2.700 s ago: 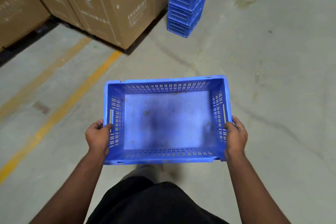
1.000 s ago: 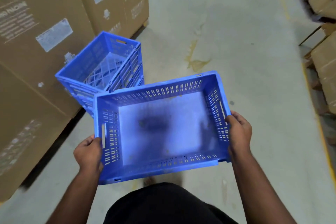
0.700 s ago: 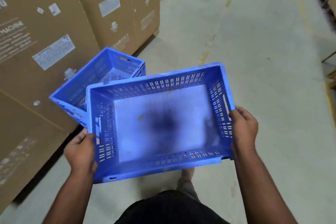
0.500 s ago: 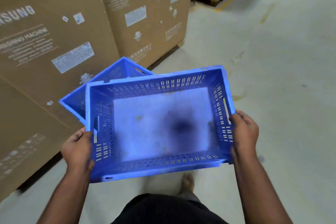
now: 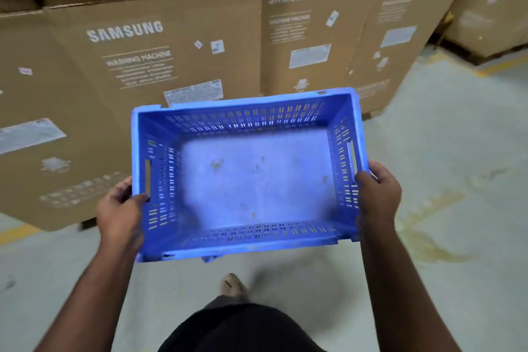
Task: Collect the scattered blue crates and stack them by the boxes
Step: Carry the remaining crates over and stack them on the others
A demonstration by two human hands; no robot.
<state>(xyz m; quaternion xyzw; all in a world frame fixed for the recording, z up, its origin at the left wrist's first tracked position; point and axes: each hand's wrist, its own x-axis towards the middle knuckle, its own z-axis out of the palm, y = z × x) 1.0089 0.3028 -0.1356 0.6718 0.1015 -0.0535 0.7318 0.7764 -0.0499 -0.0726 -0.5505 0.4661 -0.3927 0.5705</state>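
I hold an empty blue crate (image 5: 251, 180) level at waist height, open side up, with slotted walls and a scuffed pale floor. My left hand (image 5: 121, 211) grips its left short wall near the handle slot. My right hand (image 5: 378, 196) grips its right short wall. The crate hangs right in front of a row of tall brown cardboard boxes (image 5: 137, 66). A small blue corner (image 5: 210, 258) peeks out under the held crate's near edge; the stack of crates below is otherwise hidden.
More brown boxes (image 5: 337, 34) run to the right, with another pallet of boxes (image 5: 491, 3) at far right. Yellow floor lines (image 5: 14, 233) show at left and upper right. Grey concrete floor (image 5: 451, 180) with a yellowish stain lies to the right. My foot (image 5: 233, 286) is below the crate.
I have turned left to face the boxes squarely. The held crate has moved over the stack, which showed at its left before and is now covered by it.
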